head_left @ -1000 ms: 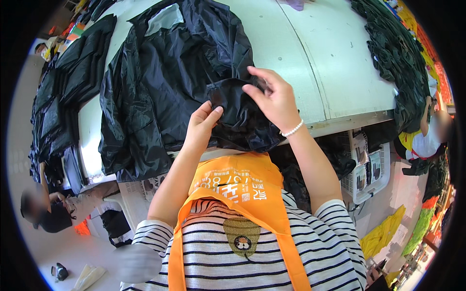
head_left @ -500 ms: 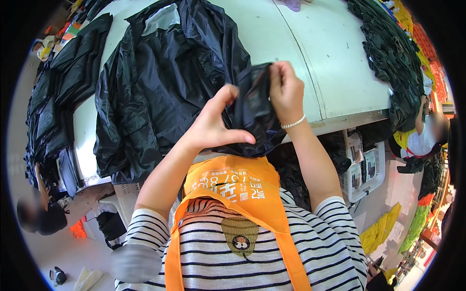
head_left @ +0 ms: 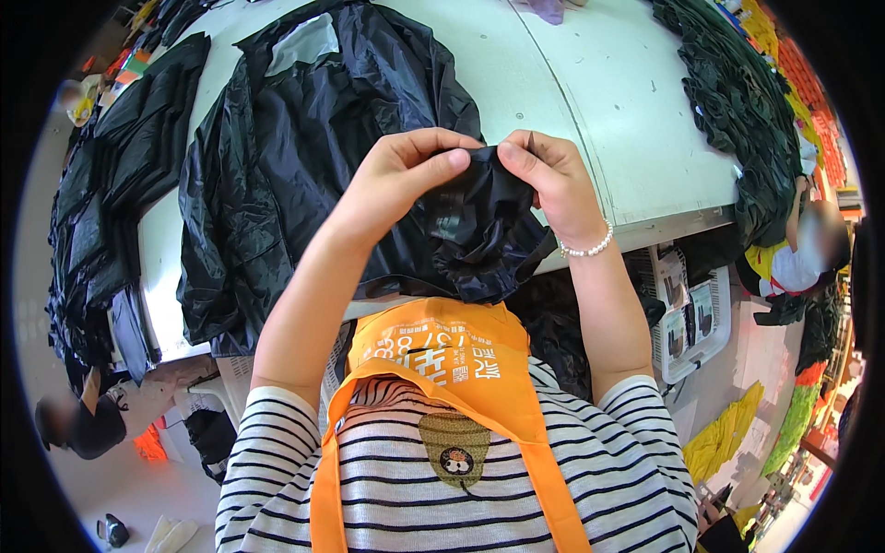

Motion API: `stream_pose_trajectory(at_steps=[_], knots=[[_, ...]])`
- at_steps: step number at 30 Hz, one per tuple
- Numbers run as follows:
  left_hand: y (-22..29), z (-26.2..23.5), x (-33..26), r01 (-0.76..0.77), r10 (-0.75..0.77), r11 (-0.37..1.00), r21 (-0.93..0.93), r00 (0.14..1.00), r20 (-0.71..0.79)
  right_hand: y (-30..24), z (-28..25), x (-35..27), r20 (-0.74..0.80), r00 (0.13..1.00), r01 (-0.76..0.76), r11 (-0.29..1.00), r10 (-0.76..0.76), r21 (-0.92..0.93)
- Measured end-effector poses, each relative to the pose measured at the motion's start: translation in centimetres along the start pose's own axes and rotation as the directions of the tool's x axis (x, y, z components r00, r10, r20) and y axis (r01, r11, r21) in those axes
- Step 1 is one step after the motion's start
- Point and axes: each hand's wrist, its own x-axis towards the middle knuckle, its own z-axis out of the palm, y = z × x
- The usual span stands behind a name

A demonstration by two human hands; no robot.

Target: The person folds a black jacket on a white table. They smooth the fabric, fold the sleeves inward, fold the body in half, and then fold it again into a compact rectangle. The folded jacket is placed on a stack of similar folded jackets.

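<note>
A shiny black jacket (head_left: pixel 313 157) lies spread over the pale table before me, its near part bunched toward my apron. From it a gathered fold of black fabric (head_left: pixel 475 207) is raised between my hands. My left hand (head_left: pixel 406 175) pinches the fold's upper edge between thumb and fingers. Close beside it, my right hand (head_left: pixel 553 180) pinches the same edge at the other end. A small dark pointed tip shows above the right hand's fingers; what it belongs to is hidden. The fabric hangs down from both pinches.
Folded black garments (head_left: pixel 138 138) are stacked at the left, and a long dark green-black heap (head_left: pixel 728 120) lies at the far right. A white basket (head_left: pixel 691 323) stands below the table's right edge. Other people are at both sides. Yellow cloth (head_left: pixel 728 433) lies on the floor.
My left hand has gone from spread fingers to a pinch on the fabric's upper edge. My right hand has turned and sits a little lower, and the fabric now hangs spread between both.
</note>
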Motion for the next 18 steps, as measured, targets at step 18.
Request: stream_pose_trajectory(at_steps=[18], knots=[[1.7, 3.5, -0.1, -0.080, 0.143, 0.966, 0.246, 0.958, -0.248, 0.0, 0.4, -0.9, 0.049, 0.747, 0.481, 0.488, -0.663, -0.728]])
